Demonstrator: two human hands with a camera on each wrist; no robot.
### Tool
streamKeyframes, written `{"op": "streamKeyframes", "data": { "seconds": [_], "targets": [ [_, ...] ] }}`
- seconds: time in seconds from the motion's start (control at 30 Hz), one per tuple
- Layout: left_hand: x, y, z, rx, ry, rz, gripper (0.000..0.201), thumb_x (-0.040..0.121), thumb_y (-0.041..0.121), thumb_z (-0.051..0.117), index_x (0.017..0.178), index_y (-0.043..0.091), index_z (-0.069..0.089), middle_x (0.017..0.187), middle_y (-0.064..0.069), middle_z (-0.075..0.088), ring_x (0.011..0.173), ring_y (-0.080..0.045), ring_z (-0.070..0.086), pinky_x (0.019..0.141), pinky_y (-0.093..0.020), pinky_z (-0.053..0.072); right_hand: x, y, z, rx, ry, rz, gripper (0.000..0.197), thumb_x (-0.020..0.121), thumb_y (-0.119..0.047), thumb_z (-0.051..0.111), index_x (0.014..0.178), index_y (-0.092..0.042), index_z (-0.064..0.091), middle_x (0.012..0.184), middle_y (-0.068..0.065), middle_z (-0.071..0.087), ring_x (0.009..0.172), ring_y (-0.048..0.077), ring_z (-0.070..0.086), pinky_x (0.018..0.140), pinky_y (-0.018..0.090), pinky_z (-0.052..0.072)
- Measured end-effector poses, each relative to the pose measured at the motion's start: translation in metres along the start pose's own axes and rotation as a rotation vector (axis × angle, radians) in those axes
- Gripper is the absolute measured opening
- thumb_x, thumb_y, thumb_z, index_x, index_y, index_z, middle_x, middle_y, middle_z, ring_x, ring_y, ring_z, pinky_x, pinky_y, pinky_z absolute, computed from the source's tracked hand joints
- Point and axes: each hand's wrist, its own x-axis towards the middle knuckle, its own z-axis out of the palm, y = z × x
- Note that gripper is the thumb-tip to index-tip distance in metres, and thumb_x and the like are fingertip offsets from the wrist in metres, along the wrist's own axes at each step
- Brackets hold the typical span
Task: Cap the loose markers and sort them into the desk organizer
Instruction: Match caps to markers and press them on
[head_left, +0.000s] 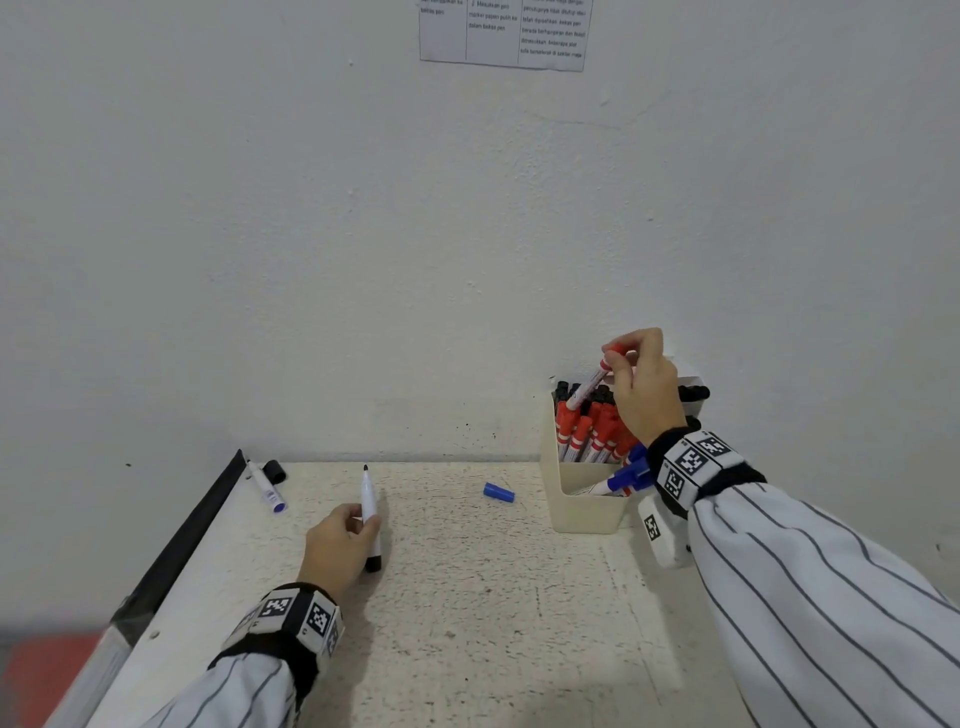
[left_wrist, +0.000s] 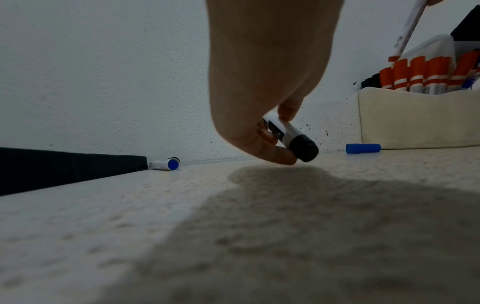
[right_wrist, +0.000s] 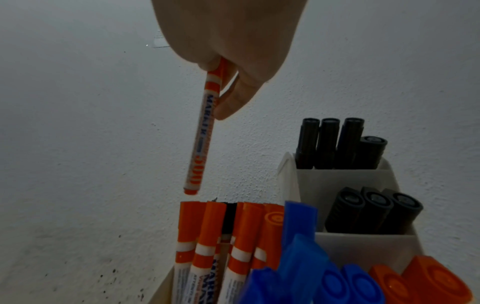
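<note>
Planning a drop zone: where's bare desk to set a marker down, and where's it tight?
Free: the desk between the left hand and organizer, apart from the blue cap, and the near strip between both sleeves. Crowded: the organizer, packed with markers, and the far-left corner holding the blue marker and black cap.

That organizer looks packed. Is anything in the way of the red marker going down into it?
Right hand holds the red marker just above the capped red markers crowding the desk organizer. Their caps sit right beneath its lower end, leaving only a narrow dark gap between them to slip into.
</note>
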Motion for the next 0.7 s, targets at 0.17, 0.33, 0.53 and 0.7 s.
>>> {"op": "streamKeyframes", "data": {
  "seconds": [0.17, 0.33, 0.53, 0.7],
  "targets": [
    [0.0, -0.002, 0.001, -0.008, 0.009, -0.002, 0.033, 0.092, 0.021, 0.056, 0.119, 0.003, 0.058, 0.094, -0.006, 0.057, 0.088, -0.021, 0.053, 0.077, -0.029, 0.042, -0.003, 0.005, 0.001, -0.07, -0.021, 0.054, 0.007, 0.095, -0.006, 0.044, 0.097, -0.012, 0.043, 0.089, 0.005, 0.055, 0.08, 0.022, 0.056, 0.067, 0.023, 0.041],
    [0.001, -0.003, 0.001, -0.022, 0.014, -0.002, 0.03, 0.091, 0.02, 0.057, 0.116, 0.003, 0.059, 0.092, -0.006, 0.059, 0.086, -0.022, 0.054, 0.076, -0.03, 0.044, -0.005, 0.016, 0.015, -0.163, -0.142, 0.169, 0.008, 0.093, -0.01, 0.05, 0.092, -0.013, 0.042, 0.089, 0.007, 0.056, 0.082, 0.022, 0.054, 0.072, 0.026, 0.039],
    [0.002, -0.004, 0.002, -0.031, 0.017, -0.012, 0.03, 0.091, 0.022, 0.057, 0.116, 0.004, 0.059, 0.093, -0.006, 0.059, 0.084, -0.02, 0.054, 0.073, -0.027, 0.041, -0.001, 0.017, 0.028, -0.262, -0.16, 0.15, 0.016, 0.088, -0.009, 0.058, 0.102, -0.007, 0.05, 0.095, 0.008, 0.056, 0.089, 0.024, 0.053, 0.078, 0.031, 0.042],
    [0.003, -0.005, 0.001, -0.041, 0.018, -0.012, 0.031, 0.091, 0.022, 0.057, 0.117, 0.004, 0.058, 0.093, -0.006, 0.059, 0.085, -0.021, 0.055, 0.074, -0.029, 0.044, 0.005, 0.006, 0.023, -0.18, -0.08, 0.089, 0.017, 0.093, -0.009, 0.048, 0.11, -0.01, 0.045, 0.093, 0.007, 0.055, 0.082, 0.022, 0.053, 0.073, 0.03, 0.043]
  ]
}}
